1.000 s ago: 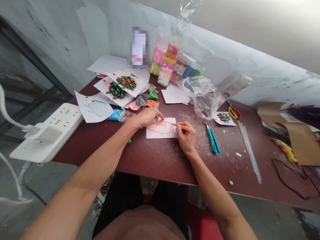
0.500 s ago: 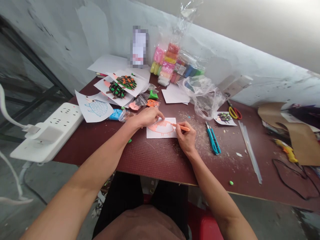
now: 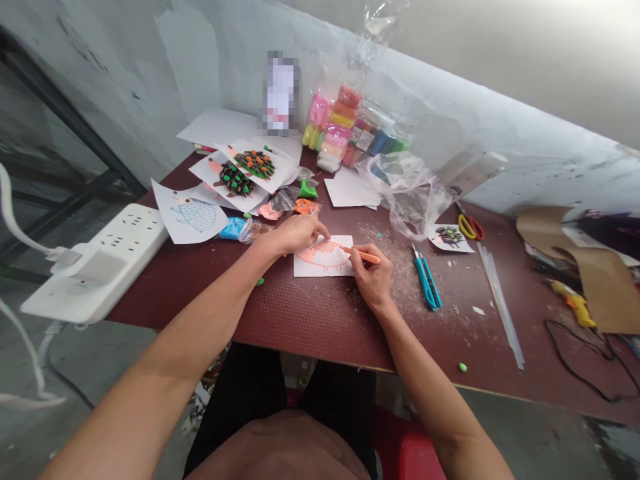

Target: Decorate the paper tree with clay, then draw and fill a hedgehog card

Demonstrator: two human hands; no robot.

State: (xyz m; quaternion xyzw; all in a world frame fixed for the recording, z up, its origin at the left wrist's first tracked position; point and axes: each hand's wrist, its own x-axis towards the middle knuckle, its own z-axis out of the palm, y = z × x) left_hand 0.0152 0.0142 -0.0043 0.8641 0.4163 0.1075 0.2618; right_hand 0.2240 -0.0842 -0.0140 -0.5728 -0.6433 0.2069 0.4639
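Note:
A white paper (image 3: 320, 271) lies on the dark red table, bearing an orange drawing of a hedgehog-like animal with short marks over its back. My right hand (image 3: 374, 275) is closed around an orange pen (image 3: 367, 256), whose tip touches the drawing's upper right part. At the paper's upper left edge rests my left hand (image 3: 299, 233), its fingers spread and pressing on the sheet. Just left of it are bags of orange clay (image 3: 307, 207), pink clay (image 3: 269, 212) and blue clay (image 3: 231, 229).
A white power strip (image 3: 100, 263) sits at the left, near hedgehog pictures (image 3: 237, 177). Packs of coloured clay (image 3: 345, 130) and a plastic bag (image 3: 413, 197) stand behind. To the right lie a teal cutter (image 3: 427, 277), scissors (image 3: 471, 227), clear sticks (image 3: 501, 307) and a yellow glue gun (image 3: 575, 303).
The pen tip has shifted slightly left over the drawing. My left hand stays in place on the paper, and the objects around lie as before.

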